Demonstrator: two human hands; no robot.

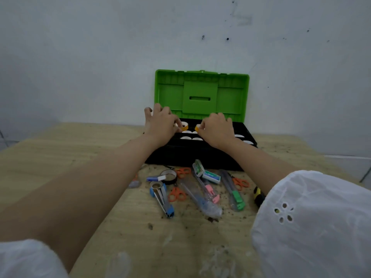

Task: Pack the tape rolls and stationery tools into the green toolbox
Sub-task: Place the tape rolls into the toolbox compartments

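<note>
I have the green toolbox (pixel 200 93) at the far edge of the counter (pixel 60 153), its lid standing upright against the wall and its black base open toward me. Both hands are over the base. The left hand (pixel 160 123) pinches an orange tape roll (pixel 184 125) between thumb and fingertips, with the other fingers spread. The right hand (pixel 217 129) pinches a second orange roll (pixel 197 128) the same way, just beside the first. White tape rolls (pixel 186 138) lie in the base under the hands, and more show at its right end.

In the middle of the counter, in front of the box, lies a loose pile. It has a black tape roll (pixel 169 176), a blue stapler (pixel 163 199), three pairs of orange scissors (pixel 176 194), two staple boxes (pixel 211 176), and utility knives with pink (pixel 211 194), green (pixel 236 198) and blue (pixel 200 201) sliders.
</note>
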